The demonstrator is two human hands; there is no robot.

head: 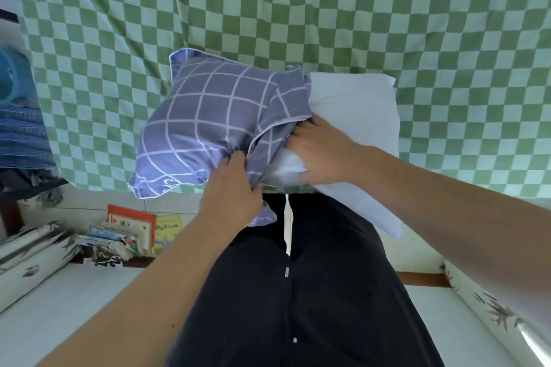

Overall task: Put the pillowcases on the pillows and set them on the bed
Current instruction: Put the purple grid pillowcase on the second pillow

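Dark trousers fill the bottom of my view, and both my forearms reach up past them toward 12 o'clock. My left hand is curled tight, thumb and fingers bunching the open edge of the pillowcase at its near side. My right hand lies on the pillow, fingers curled with the tips tucked under the case's hem at about 10 o'clock from my palm; whether they pinch the cloth or only push the pillow I cannot tell. The blue case with its white grid covers the pillow's left half, out toward 9 o'clock; the white right half sticks out bare toward 3 o'clock. The pillow sits at the near edge of the bed, on its green checked sheet. Books lie on the floor at 8 o'clock.
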